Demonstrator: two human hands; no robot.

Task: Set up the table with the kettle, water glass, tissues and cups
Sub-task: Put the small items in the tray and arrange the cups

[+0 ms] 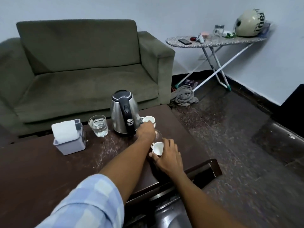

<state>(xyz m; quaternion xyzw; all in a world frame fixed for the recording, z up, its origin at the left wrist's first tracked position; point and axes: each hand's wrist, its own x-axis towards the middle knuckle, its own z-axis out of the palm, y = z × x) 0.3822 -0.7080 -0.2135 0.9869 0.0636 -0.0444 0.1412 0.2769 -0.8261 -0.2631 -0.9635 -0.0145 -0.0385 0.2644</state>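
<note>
So the person has both hands down at the right end of the dark wooden table (49, 170). The left hand (146, 131) is stretched out furthest and is closed on a white cup (148, 119) that sits right against the base of the steel kettle (125, 112), on the kettle's right side. The right hand (169, 157) is nearer the camera, fingers wrapped round a second white cup (158, 148), which is tipped with its mouth facing up and left. The two cups are near each other, with the left wrist passing just beside the second one.

Left of the kettle there's the water glass (98, 125), partly full, and further left the tissues (65, 131) standing up in a grey holder (70, 146). All in a rough row along the far side of the table.

Behind the table is a green sofa (79, 63). Off to the right, an ironing board (213, 40) with a helmet (250, 24), a phone (185, 41) and some small clutter, and a grey cloth (184, 95) heaped on the floor below it.
</note>
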